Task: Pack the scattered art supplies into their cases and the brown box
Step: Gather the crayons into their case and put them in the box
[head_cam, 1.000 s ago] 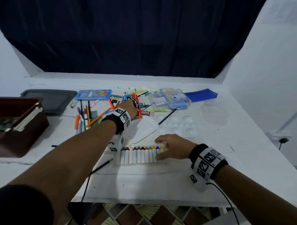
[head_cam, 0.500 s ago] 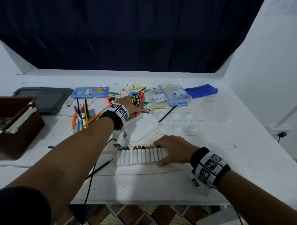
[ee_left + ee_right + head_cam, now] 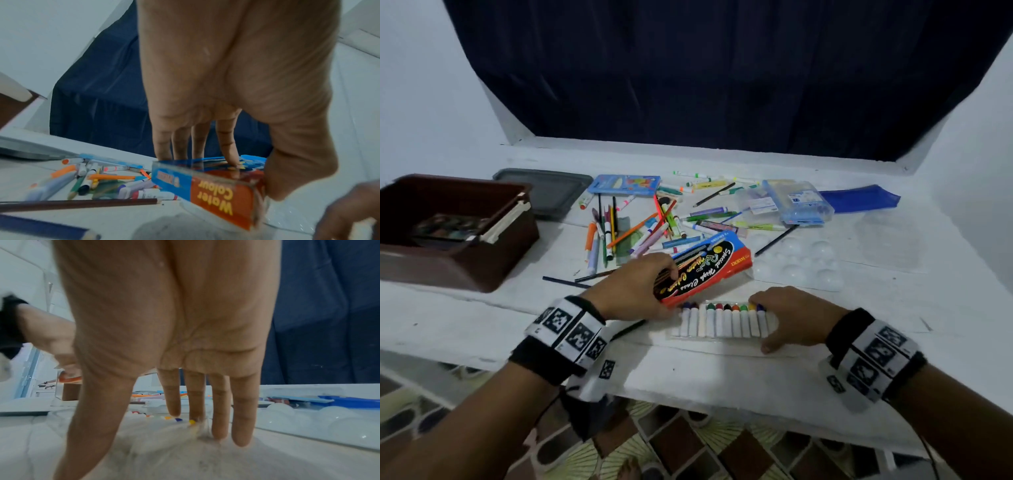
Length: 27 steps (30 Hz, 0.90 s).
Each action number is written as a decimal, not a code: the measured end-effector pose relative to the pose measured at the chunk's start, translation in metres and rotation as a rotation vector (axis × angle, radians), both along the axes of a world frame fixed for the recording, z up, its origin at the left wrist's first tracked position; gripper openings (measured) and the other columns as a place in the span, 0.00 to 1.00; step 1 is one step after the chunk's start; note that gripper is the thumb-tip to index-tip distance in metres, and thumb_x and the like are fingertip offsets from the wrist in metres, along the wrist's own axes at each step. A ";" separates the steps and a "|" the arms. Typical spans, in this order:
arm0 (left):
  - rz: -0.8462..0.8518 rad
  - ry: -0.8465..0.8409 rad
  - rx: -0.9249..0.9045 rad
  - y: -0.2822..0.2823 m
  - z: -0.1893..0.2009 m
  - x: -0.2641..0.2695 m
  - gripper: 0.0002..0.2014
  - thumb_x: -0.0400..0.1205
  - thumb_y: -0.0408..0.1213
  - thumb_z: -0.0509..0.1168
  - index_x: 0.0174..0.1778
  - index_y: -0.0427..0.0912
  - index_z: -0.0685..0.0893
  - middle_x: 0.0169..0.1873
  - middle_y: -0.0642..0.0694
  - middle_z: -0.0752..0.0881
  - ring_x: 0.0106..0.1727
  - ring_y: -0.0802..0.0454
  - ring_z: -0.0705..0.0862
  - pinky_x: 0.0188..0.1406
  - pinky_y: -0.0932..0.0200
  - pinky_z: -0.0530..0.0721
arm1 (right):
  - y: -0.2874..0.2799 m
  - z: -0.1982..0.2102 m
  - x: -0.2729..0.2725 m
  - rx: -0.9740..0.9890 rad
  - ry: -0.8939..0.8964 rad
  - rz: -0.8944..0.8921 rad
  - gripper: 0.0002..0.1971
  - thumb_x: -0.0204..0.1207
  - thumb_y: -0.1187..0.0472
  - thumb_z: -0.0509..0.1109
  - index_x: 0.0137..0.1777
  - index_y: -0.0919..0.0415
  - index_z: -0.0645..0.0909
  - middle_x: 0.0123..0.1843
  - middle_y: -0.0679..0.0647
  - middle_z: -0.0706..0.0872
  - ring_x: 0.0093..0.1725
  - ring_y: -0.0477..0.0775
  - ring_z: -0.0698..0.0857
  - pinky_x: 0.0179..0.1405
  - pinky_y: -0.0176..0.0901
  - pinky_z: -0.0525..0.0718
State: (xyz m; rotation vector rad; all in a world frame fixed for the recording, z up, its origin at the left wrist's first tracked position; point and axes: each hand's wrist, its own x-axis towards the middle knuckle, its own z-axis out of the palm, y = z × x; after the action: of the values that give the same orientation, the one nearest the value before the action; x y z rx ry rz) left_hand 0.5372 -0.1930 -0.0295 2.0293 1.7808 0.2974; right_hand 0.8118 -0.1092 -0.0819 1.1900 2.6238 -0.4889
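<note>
While the left hand [image 3: 631, 289] has its grip wrapped round one end of the water colour box [image 3: 703, 270], fingers on top and thumb at the near edge, it holds that box tilted just above the tray of paint tubes [image 3: 722, 322]. The right hand [image 3: 789, 317] lies flat with straight fingers, pressing the tray's right end onto the white desk [image 3: 722, 377], so nothing is gripped there. Behind them sits a loose pile of markers and pencils [image 3: 626, 229], a clear palette [image 3: 801, 260] to the right, and the brown box [image 3: 448, 233] far left
</note>
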 end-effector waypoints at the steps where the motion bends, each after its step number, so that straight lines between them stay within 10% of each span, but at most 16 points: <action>1: -0.033 -0.013 -0.006 -0.011 -0.002 0.001 0.27 0.66 0.42 0.81 0.56 0.53 0.75 0.56 0.55 0.78 0.53 0.55 0.78 0.45 0.61 0.81 | 0.001 0.003 0.005 0.007 -0.022 -0.011 0.33 0.63 0.43 0.82 0.66 0.51 0.75 0.61 0.50 0.81 0.58 0.53 0.77 0.59 0.49 0.78; 16: -0.252 0.107 -0.132 -0.030 -0.051 -0.030 0.39 0.67 0.38 0.80 0.71 0.51 0.69 0.62 0.53 0.73 0.59 0.58 0.72 0.58 0.62 0.70 | 0.001 0.013 0.035 -0.011 -0.107 -0.126 0.38 0.65 0.51 0.83 0.73 0.58 0.72 0.65 0.58 0.78 0.62 0.58 0.77 0.64 0.50 0.76; 27: -0.287 0.182 -0.103 0.005 -0.046 -0.064 0.42 0.65 0.40 0.80 0.74 0.52 0.69 0.63 0.52 0.79 0.61 0.55 0.78 0.63 0.50 0.80 | -0.010 0.015 0.001 0.000 -0.162 -0.155 0.33 0.63 0.41 0.80 0.62 0.58 0.75 0.55 0.54 0.75 0.53 0.55 0.78 0.56 0.52 0.81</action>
State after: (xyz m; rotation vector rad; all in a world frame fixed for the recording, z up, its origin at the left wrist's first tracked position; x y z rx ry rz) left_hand 0.4729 -0.1882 -0.0754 2.2592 1.5379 -0.0656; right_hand 0.8124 -0.1189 -0.0671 1.3786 2.4085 -0.4009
